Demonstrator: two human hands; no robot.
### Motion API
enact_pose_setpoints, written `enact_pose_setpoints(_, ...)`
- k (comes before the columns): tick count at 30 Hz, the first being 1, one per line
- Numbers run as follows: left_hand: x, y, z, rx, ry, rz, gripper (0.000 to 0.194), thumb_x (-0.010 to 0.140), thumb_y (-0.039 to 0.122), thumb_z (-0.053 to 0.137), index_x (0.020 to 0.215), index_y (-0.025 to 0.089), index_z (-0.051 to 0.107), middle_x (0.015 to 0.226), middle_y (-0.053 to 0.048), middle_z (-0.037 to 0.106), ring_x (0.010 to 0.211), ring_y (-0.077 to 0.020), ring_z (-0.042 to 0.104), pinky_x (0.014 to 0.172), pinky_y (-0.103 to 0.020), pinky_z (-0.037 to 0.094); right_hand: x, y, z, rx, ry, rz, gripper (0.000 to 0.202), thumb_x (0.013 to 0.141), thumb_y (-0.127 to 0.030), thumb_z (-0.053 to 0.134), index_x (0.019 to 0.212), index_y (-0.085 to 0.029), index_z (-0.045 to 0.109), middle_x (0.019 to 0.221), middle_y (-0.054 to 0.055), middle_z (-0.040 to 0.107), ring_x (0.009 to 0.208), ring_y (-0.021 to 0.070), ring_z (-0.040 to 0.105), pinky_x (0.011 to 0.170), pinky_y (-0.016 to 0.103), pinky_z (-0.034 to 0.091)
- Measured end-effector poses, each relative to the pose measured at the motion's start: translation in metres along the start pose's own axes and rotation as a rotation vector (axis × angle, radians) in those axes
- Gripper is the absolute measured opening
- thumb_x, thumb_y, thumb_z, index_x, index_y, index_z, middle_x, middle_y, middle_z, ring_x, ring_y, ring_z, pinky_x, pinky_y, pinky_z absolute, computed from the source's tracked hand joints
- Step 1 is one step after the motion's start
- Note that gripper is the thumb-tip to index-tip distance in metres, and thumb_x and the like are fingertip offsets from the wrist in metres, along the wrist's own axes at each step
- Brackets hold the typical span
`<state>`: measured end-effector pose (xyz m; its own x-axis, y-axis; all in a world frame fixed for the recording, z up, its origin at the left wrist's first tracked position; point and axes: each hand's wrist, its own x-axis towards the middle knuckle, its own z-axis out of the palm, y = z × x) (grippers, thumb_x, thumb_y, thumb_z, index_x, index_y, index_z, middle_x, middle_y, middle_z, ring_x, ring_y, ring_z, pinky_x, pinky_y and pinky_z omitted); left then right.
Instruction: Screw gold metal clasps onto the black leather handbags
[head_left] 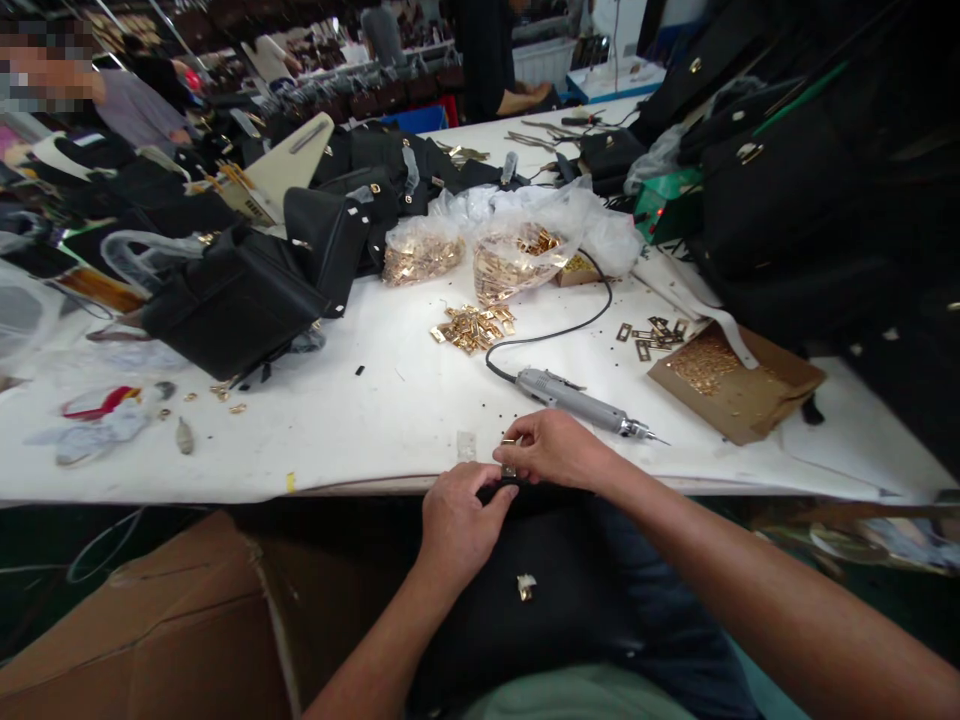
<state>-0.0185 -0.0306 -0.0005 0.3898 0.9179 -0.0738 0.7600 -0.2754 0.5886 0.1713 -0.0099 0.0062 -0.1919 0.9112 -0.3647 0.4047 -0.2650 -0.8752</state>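
A black leather bag [555, 580] lies across my lap, with a gold clasp [525, 587] on it partly under white film. At the table's front edge my left hand [461, 515] pinches a dark part of the bag between thumb and fingers. Just right of it, my right hand [559, 448] holds a small metal clasp plate [509, 468] against that dark part. Beyond my right hand a grey electric screwdriver [574, 397] rests on the table, its bit pointing right. Loose gold fittings [474, 328] form a pile farther back.
Plastic bags of gold fittings [424, 256] stand behind the pile. A cardboard tray of small screws [739, 385] sits at right, near several metal plates [651, 336]. Black handbags [236, 300] crowd the left; a brown carton [150, 630] is below. Other people work at the back.
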Motion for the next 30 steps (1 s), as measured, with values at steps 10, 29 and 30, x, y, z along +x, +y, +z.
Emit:
enact_pose_setpoints(10,0.006,0.000,0.000,-0.053,-0.023,-0.128,0.009,0.081,0.031,0.076,0.079,0.023,0.074,0.085,0.000,0.073,0.081,-0.0180,0.065,0.076,-0.030,0.045,0.010,-0.011,-0.015,-0.117,-0.228,-0.086,0.021,0.078,-0.029,0.063,0.060,-0.019,0.065,0.049,-0.002,0.061,0.048,0.0129,0.056,0.048,0.024,0.036)
enact_pose_setpoints(29,0.009,0.001,-0.004,-0.088,-0.105,-0.152,0.010,0.081,0.034,0.071,0.085,0.024,0.074,0.090,0.001,0.075,0.085,-0.0198,0.068,0.075,-0.030,0.049,0.012,0.006,-0.025,0.224,-0.371,-0.089,0.025,0.089,-0.039,0.061,0.092,-0.019,0.074,0.067,0.000,0.070,0.061,0.0155,0.067,0.060,0.026,0.054)
enact_pose_setpoints(30,0.009,0.000,-0.004,-0.084,-0.103,-0.147,0.010,0.082,0.034,0.071,0.086,0.025,0.074,0.091,0.001,0.075,0.086,-0.0199,0.068,0.076,-0.030,0.049,0.010,0.006,-0.024,0.231,-0.360,-0.090,0.024,0.089,-0.038,0.061,0.091,-0.018,0.074,0.067,0.000,0.070,0.062,0.0155,0.067,0.060,0.025,0.054)
